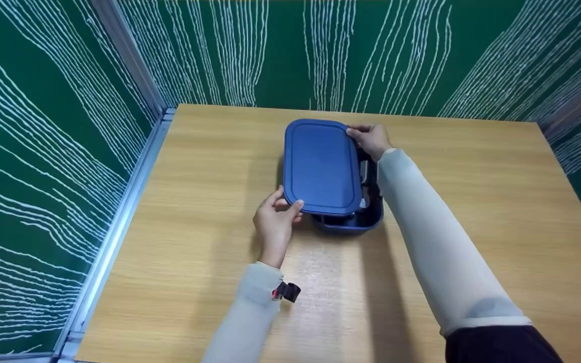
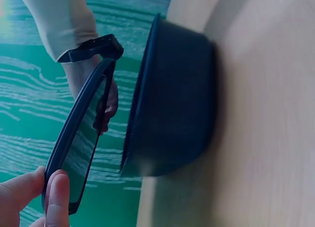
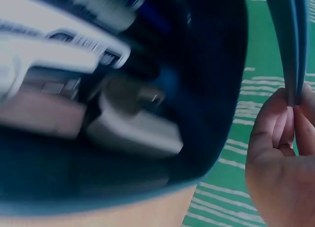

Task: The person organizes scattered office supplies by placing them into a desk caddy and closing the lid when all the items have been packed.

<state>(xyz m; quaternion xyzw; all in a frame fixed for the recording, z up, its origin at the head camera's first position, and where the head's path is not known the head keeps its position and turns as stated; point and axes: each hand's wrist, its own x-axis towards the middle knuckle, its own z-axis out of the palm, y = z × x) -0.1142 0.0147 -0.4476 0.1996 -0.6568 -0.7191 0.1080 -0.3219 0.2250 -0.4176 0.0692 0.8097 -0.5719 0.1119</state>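
A blue rectangular lid (image 1: 322, 166) hangs tilted above a dark blue plastic box (image 1: 347, 229), shifted to the left so the right part of the box is uncovered. My left hand (image 1: 276, 222) pinches the lid's near left corner between thumb and fingers. At the far right corner my right hand (image 1: 372, 140) pinches the rim. The left wrist view shows a gap between the raised lid (image 2: 69, 123) and the box (image 2: 172, 99). Inside the box, a white printed stick-like item (image 3: 64, 35) lies beside a blurred grey-and-white object (image 3: 133, 128).
The box stands on a light wooden table (image 1: 210, 176), toward its far side. Green panels (image 1: 280, 50) with white wavy lines rise behind and at both sides. A metal rail (image 1: 114, 232) runs along the left edge.
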